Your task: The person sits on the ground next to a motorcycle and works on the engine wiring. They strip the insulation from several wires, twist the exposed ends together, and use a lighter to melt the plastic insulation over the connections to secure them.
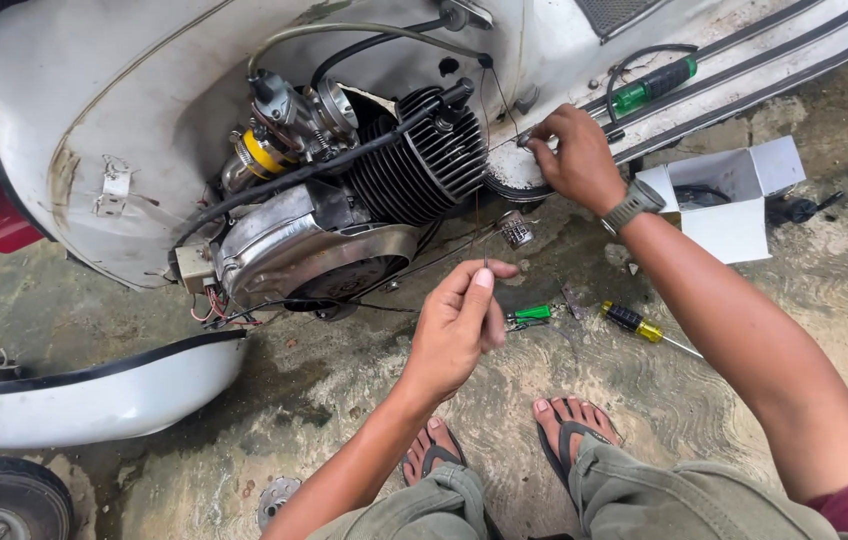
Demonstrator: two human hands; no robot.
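A white scooter stands with its side panel off, baring the engine: a black finned cylinder, a carburettor with a yellow ring and a silver fan cover. My right hand is up at the body edge beside the cylinder, fingertips pinching the end of a thin dark wire. My left hand is lower, thumb and fingers pinched on the same thin wire, which runs up toward the engine.
On the concrete floor lie a green-handled tool, a yellow and black screwdriver and an open white cardboard box. A green and black screwdriver rests on the footboard. The removed white side panel lies at left. My sandalled feet are below.
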